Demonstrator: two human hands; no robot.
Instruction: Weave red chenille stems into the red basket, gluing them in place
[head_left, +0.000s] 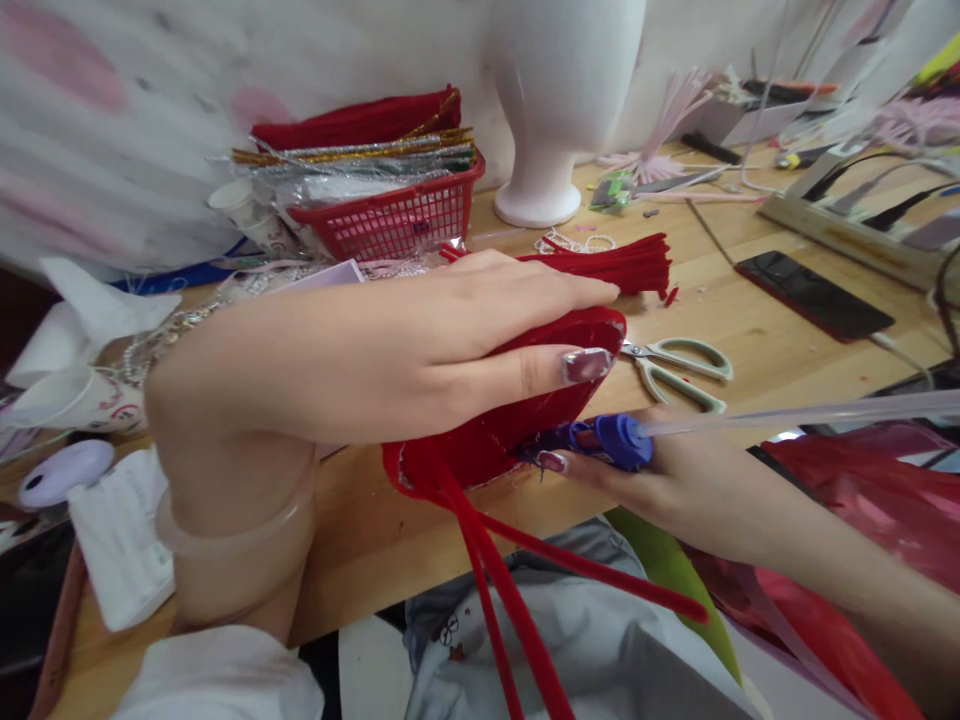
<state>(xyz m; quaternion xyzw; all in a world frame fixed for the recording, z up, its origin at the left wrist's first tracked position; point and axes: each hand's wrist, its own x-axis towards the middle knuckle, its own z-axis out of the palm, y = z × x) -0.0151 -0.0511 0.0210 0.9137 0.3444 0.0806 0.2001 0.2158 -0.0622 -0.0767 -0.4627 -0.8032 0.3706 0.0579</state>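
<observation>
My left hand point(442, 345) is closed over a red fuzzy piece point(469, 455) that looks built of pipe cleaners, with the thumb pressed along its near face. Loose red pipe cleaners point(502, 580) trail from its lower edge toward my lap. In my right hand point(667, 490) is a blue hot glue gun point(628, 442), with a clear glue stick point(795, 412) jutting from its back. Its nozzle end reaches the red piece's lower right side; the exact contact is hard to see. Beyond them lie a bundle of red pipe cleaners point(622, 262) and pale-handled scissors point(675, 365).
Behind my left hand stands a red basket point(405, 222) of packed pipe cleaners, beside a white mannequin head point(544, 190). A phone point(814, 292) and a power strip point(840, 230) with cords lie at right. Paper cups point(79, 400) and tissues point(124, 540) are at left.
</observation>
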